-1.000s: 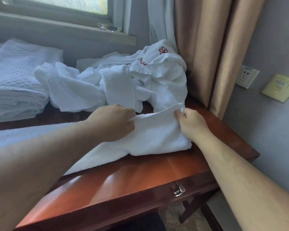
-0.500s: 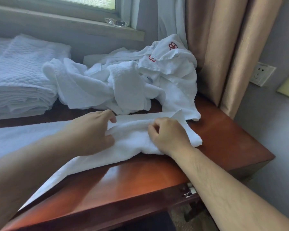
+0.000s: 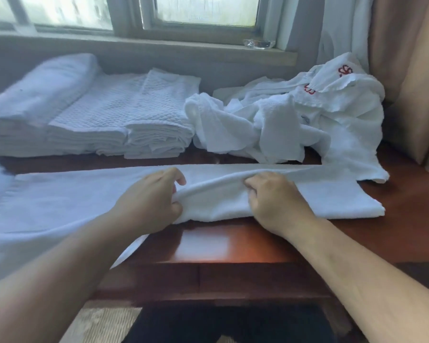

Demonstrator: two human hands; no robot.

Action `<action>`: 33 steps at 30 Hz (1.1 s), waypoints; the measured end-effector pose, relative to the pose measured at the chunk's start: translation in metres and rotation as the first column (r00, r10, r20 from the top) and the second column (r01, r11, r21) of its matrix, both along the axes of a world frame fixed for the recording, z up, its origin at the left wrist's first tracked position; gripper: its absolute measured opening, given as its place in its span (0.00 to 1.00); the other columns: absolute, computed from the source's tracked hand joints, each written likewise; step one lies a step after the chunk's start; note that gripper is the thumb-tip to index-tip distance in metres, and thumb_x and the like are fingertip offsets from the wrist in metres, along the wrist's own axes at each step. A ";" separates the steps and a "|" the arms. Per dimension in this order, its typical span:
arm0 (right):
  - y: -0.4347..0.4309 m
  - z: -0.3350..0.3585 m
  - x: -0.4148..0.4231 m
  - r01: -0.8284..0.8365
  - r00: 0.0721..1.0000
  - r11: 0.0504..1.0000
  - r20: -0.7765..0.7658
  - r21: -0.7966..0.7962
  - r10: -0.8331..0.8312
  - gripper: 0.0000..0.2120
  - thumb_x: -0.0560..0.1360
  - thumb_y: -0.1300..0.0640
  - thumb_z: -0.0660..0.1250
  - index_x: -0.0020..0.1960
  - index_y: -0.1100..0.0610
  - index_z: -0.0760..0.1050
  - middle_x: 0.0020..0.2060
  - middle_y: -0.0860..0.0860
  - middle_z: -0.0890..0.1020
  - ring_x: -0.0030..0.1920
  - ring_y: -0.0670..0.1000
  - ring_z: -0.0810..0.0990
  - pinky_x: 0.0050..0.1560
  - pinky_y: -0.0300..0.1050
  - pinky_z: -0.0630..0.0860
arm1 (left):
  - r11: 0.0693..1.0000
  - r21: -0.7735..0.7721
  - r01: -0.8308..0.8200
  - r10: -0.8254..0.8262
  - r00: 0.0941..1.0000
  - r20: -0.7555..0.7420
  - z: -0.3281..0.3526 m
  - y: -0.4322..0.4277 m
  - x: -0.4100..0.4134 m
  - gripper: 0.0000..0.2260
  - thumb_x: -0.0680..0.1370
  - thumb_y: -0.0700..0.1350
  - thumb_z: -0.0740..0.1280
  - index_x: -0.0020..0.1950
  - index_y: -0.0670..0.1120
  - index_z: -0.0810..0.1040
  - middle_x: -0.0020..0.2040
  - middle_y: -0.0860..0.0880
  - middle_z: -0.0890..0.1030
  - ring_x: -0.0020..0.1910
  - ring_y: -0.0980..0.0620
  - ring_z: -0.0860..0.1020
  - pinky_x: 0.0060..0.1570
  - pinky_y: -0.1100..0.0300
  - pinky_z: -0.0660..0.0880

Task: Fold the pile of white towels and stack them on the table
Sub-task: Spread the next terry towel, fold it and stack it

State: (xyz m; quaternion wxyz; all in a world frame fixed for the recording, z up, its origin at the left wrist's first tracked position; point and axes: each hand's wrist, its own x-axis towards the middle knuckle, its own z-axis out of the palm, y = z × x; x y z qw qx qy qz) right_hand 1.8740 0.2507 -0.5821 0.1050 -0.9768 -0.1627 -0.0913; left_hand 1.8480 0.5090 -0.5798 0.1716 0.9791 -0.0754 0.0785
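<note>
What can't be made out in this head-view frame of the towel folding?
- Towel being folded: its left end runs off the frame's left edge.
- Left hand and right hand: fingertips buried in the fold.
- Folded stacks: leftmost one motion-blurred, layers uncountable.
- Unfolded pile: red embroidery unreadable; towel count unclear.
- Table: left part covered by towel.

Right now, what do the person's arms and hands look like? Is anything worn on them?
Both forearms are bare as far as the picture shows: no sleeves, gloves, watch or bracelet. The left hand and right hand show no rings that I can make out. The arms come in from the bottom corners, the left one blurred near the edge.
</note>
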 end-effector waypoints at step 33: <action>0.224 -0.014 -0.036 -0.385 0.923 0.921 -0.032 -0.059 0.384 0.31 0.83 0.41 0.51 0.83 0.49 0.49 0.82 0.46 0.47 0.82 0.51 0.42 0.78 0.53 0.51 | 0.928 0.047 -0.369 0.370 0.929 -0.016 0.036 0.215 -0.096 0.05 0.75 0.46 0.66 0.40 0.52 0.72 0.37 0.56 0.74 0.39 0.51 0.73 0.35 0.57 0.65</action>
